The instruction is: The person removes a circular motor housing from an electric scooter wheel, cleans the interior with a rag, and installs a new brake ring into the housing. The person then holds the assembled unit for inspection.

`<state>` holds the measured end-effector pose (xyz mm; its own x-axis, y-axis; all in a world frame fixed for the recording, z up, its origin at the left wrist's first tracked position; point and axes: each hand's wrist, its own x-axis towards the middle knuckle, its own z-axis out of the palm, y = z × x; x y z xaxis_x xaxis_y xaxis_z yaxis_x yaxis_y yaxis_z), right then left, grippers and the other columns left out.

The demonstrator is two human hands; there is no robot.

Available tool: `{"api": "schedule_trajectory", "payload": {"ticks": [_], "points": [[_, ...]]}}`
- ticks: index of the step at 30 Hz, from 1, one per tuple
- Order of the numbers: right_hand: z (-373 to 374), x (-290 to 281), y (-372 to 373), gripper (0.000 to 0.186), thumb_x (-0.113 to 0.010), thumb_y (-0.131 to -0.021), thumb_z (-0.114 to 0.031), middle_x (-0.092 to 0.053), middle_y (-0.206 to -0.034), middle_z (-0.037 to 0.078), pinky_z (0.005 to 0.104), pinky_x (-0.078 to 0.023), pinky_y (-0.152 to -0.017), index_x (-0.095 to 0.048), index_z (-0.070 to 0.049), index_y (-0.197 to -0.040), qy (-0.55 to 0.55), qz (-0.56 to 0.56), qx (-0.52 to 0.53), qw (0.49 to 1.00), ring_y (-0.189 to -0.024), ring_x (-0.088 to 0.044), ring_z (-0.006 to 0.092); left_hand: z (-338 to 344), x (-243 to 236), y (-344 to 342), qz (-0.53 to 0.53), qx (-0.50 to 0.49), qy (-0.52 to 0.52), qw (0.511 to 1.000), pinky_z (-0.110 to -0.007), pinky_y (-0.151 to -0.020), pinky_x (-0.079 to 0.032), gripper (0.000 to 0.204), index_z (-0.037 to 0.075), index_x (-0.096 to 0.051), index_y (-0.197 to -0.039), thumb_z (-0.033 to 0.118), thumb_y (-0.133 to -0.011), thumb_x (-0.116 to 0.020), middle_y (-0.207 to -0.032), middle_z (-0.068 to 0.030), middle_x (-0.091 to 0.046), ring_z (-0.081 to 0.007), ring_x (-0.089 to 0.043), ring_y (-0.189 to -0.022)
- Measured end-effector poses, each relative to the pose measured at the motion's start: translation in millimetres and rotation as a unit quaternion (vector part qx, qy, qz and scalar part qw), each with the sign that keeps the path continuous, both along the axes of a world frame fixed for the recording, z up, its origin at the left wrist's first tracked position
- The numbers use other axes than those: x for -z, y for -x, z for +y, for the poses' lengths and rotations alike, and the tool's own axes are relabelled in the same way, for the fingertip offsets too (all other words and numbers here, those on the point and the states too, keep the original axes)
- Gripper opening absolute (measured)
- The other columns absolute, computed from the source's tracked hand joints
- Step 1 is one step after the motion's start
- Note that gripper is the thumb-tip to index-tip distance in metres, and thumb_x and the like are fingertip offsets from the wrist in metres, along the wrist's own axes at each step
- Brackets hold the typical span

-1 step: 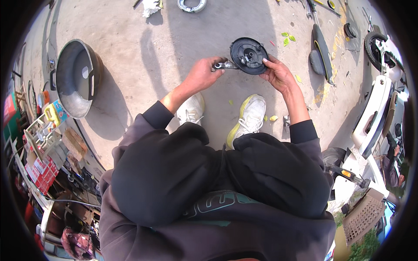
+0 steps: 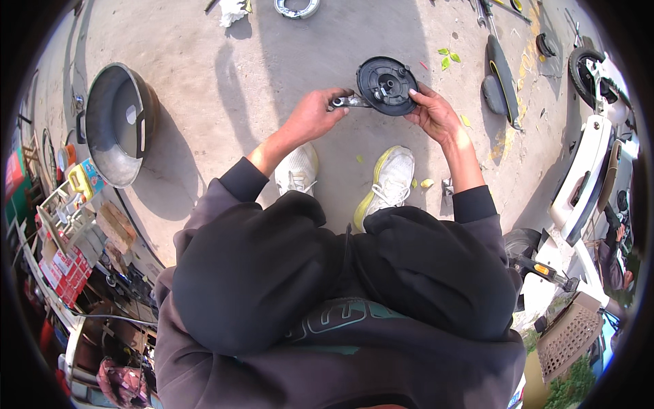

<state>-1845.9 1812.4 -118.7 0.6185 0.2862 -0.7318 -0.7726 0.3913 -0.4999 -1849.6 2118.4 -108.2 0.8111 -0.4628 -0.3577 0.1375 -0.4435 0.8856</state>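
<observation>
Black round plate [image 2: 385, 86] held above grey concrete ground [image 2: 320, 51], right hand [image 2: 436, 118] gripping its right rim, left hand's [image 2: 317, 112] fingers closed on silver metal lever [image 2: 352, 101] at plate's left edge.

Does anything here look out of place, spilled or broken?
A crumpled white paper or cloth and scattered green leaves lie loose on the grey concrete ground, like litter. No obvious damage shows on the held round black part; no spill stands out.

Sunlit grey concrete ground [image 2: 327, 41], dark shadows [image 2: 229, 85], worn yellow paint [image 2: 503, 144]
</observation>
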Motion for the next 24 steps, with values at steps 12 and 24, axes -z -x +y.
{"api": "schedule_trajectory", "payload": {"ticks": [12,24], "points": [[10,-12,-2,0.063,-0.063,-0.103,-0.012,-0.07,-0.123,0.014,0.0346,-0.067,-0.084,-0.033,0.005,-0.156,0.061,-0.044,-0.121,0.99,-0.099,-0.075,0.0175,12,9,3,-0.02,0.037,-0.096,0.994,-0.038,-0.095,-0.055,0.064,0.005,-0.06,-0.138,0.01,-0.079,-0.083,-0.124,-0.0157,-0.069,-0.0289,-0.071,-0.106],[26,20,6,0.059,-0.065,-0.102,-0.015,-0.071,-0.121,0.011,0.0272,-0.058,-0.075,-0.043,-0.002,-0.156,0.119,-0.08,-0.269,0.952,-0.091,-0.069,0.0129,17,26,9,-0.324,0.177,-0.177,0.912,-0.043,-0.096,-0.056,0.096,0.015,-0.045,-0.154,0.006,-0.066,-0.084,-0.142,-0.0096,-0.056,-0.0319,-0.061,-0.122]]}}
